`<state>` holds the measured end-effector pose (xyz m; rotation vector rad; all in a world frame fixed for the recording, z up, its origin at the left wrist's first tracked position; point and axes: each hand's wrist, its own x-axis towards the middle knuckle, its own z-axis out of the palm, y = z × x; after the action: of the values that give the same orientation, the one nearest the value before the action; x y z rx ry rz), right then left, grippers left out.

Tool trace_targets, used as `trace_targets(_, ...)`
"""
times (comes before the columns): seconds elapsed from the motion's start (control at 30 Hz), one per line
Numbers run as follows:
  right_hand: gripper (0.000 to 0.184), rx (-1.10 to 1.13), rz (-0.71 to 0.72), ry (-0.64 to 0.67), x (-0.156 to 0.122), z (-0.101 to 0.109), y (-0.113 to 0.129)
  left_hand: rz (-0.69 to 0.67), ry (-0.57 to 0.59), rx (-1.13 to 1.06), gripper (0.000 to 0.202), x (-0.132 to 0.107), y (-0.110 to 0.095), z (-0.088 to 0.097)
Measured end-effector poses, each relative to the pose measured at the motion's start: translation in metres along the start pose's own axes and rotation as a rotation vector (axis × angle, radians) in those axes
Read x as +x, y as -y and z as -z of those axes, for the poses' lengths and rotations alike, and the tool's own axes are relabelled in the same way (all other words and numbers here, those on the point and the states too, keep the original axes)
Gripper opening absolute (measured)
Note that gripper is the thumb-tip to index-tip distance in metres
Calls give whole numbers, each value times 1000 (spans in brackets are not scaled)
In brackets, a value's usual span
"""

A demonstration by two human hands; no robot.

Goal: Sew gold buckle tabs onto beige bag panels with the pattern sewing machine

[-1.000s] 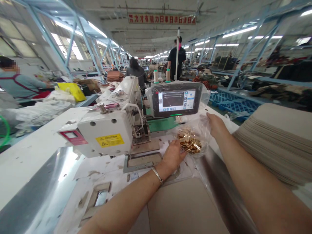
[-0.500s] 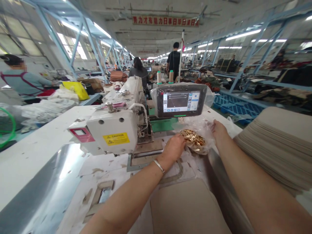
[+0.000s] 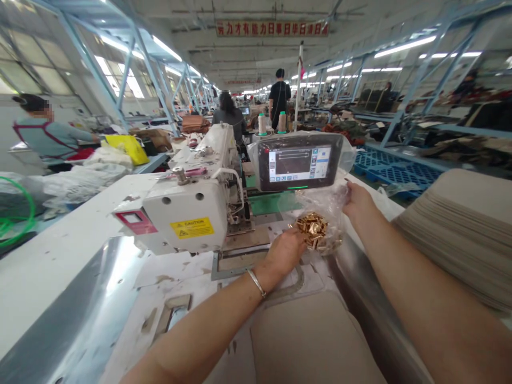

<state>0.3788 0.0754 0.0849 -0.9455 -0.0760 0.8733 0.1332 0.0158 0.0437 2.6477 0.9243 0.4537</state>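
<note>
A clear plastic bag (image 3: 326,205) holds a heap of small gold metal pieces (image 3: 314,230). My right hand (image 3: 357,202) pinches the bag's upper right edge and holds it up above the white table (image 3: 60,250). My left hand (image 3: 285,252) grips the bag's lower left side, right beside the gold pieces. Both hands are in front of the white sewing machine (image 3: 188,205) and under its touch-screen panel (image 3: 300,162). A bracelet sits on my left wrist.
A tall stack of tan sheets (image 3: 460,229) lies at the right. A tan piece (image 3: 308,341) lies on the table in front of me. Plastic bags and a yellow bag (image 3: 122,146) are at the left. Other people work in the background.
My right hand has lifted the bag's edge higher, so the gold pieces have bunched into a tighter heap. My left hand stayed at the bag's lower side.
</note>
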Motion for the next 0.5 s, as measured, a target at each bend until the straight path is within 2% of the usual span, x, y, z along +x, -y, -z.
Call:
trace_targets(0.23, 27, 85, -34, 5, -11, -14, 4, 34, 79, 78, 19, -4, -7, -13)
trace_targets(0.4, 29, 103, -82, 41, -20, -20, -3, 20, 88, 105, 20, -6, -9, -18)
trace_targets(0.5, 25, 116, -49, 39, -19, -17, -1, 14, 86, 120, 22, -5, -11, -18)
